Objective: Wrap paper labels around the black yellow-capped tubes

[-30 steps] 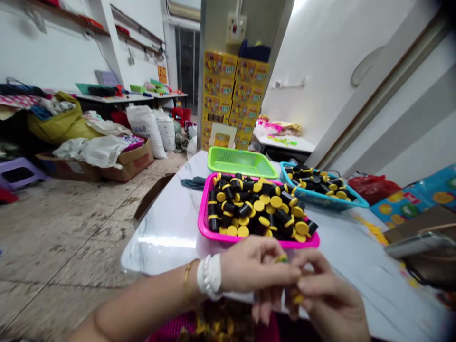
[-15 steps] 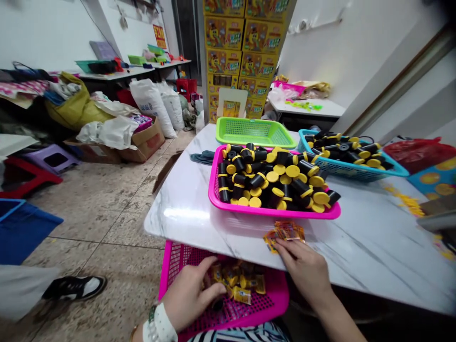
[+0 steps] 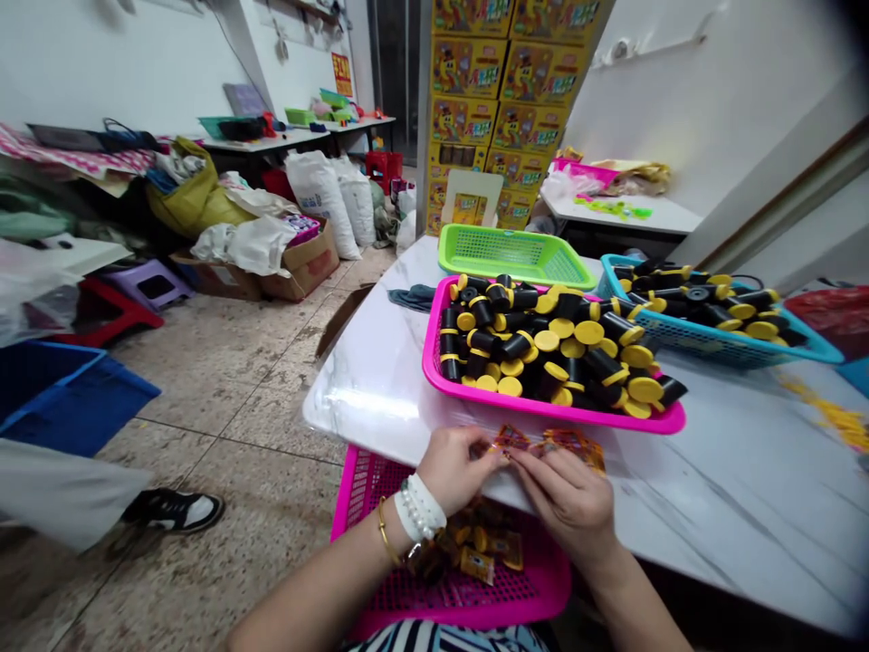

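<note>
Over the near edge of the white marbled table [image 3: 367, 403], my left hand [image 3: 456, 466] and my right hand [image 3: 570, 493] meet with fingertips pinched. Between them is a small orange printed plastic wrapper [image 3: 510, 436]. More such wrappers [image 3: 577, 442] lie flat on the table just beyond my right fingers. Behind the hands stands a pink basket [image 3: 475, 396] heaped with black cylindrical pots with yellow lids [image 3: 547, 340]. Below the table edge, a second pink basket [image 3: 349, 498] holds several pots in orange printed wrapping [image 3: 477, 565], partly hidden by my left wrist.
A green basket [image 3: 516, 263] stands at the back. To the right, a blue basket [image 3: 720, 349] holds more black-and-yellow pots, near yellow bits [image 3: 832, 412]. Yellow cartons [image 3: 468, 68] are stacked behind. On the left are a blue bin [image 3: 81, 398] and another person's shoe [image 3: 180, 510].
My left hand went down to the lower basket, then came back up to the table edge to meet my right. My right hand reached the wrappers on the table. The view tilted downward.
</note>
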### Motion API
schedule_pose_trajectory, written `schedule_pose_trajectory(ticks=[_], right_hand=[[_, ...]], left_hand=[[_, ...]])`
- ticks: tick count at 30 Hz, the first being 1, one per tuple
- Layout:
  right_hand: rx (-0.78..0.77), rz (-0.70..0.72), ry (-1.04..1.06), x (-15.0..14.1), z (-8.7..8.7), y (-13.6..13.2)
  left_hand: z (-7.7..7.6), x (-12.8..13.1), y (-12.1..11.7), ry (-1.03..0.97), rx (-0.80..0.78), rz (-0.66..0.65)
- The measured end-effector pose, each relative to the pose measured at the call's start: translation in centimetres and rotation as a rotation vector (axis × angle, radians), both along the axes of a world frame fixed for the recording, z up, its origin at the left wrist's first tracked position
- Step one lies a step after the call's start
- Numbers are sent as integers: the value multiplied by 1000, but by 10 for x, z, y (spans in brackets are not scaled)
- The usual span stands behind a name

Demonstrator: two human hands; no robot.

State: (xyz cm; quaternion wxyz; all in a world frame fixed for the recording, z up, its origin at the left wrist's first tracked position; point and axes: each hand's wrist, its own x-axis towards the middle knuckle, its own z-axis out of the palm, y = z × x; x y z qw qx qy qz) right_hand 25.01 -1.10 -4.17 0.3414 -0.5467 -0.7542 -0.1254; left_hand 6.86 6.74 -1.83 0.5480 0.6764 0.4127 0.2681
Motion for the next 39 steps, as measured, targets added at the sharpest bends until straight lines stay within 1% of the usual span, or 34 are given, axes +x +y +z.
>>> schedule_pose_trajectory(ticks=[2,4,5,7,8,9,10,12,14,17,19,22,24,27,29,31,32,33,34,36,37,39], right_hand=[[-2,33,67,-5,-1,2],[-16,27,201,-12,-1,0],[-23,-13,289,-15,-1,-2],[-65,-146,500,-24,0,-6],[-112,-210,618,-29,1,-8],[-183,-244,738,-35,2,-8],[-271,-245,857,-40,4,-8],[-441,-185,1040,-51,7,-4],[-516,-159,1116,-59,9,1],[-458,-208,1134,-64,9,7],[-425,-225,1143,-65,8,7],[-386,-235,1103,-67,7,7],[-314,-260,1053,-70,7,6],[-222,-266,977,-74,9,5],[-237,-220,913,-73,10,2],[-327,-136,825,-67,11,-4],[-369,-104,779,-62,12,-7],[-391,-87,739,-57,13,-9],[-393,-87,707,-51,16,-11],[-367,-88,645,-41,25,-12],[-372,-60,602,-37,31,-10],[-472,78,481,-34,42,-5]], left_hand=[[-3,-1,-1,-9,-37,28],[-6,-4,-2,-55,-88,72],[-7,-5,-2,-90,-119,103],[-9,-8,-2,-166,-189,167],[-10,-8,-3,-197,-225,190],[-9,-9,-6,-219,-258,199],[-9,-10,-9,-232,-287,189],[-5,-13,-17,-253,-328,144],[0,-18,-27,-272,-331,140],[9,-29,-35,-296,-262,247],[12,-36,-34,-307,-220,283],[10,-40,-30,-330,-260,243],[4,-36,-31,-335,-313,191],[-3,-28,-36,-324,-318,118],[-5,-27,-37,-345,-311,149],[-4,-32,-33,-350,-311,210],[-3,-36,-29,-330,-293,226],[-1,-41,-25,-293,-257,214],[1,-46,-21,-244,-204,179],[5,-52,-14,-127,-74,47],[6,-54,-11,-71,-13,-32],[9,-54,-9,-1,77,-171]])
